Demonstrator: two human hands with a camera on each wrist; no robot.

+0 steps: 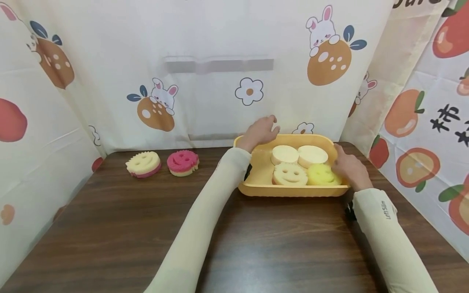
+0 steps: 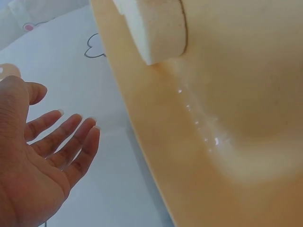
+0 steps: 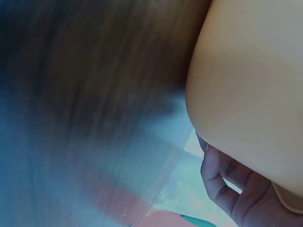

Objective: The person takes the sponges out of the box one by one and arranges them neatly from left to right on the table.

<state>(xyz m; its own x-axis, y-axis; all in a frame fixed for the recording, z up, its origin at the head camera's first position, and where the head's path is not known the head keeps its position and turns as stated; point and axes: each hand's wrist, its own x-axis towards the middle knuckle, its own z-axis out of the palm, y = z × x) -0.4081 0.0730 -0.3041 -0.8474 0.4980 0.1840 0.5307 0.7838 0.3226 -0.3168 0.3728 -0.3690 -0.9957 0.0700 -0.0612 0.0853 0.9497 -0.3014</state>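
A yellow plastic tray (image 1: 293, 191) sits at the back right of the table. My right hand (image 1: 349, 167) grips its right side, and in the right wrist view the fingers (image 3: 213, 165) press against the outer wall. Over the back left corner reaches my left hand (image 1: 261, 131); in the left wrist view its fingers (image 2: 85, 151) are spread loosely beside the rim, holding nothing. Inside the tray, two round cream sponges (image 1: 285, 154) lie behind a cream smiley-face sponge (image 1: 290, 175) and a bright yellow smiley sponge (image 1: 322, 176).
Two more smiley sponges lie at the table's back left: one cream over pink (image 1: 143, 163), one pink over cream (image 1: 183, 162). Behind the dark wooden table (image 1: 146, 228) hangs a printed curtain (image 1: 212, 101), with more patterned cloth at both sides.
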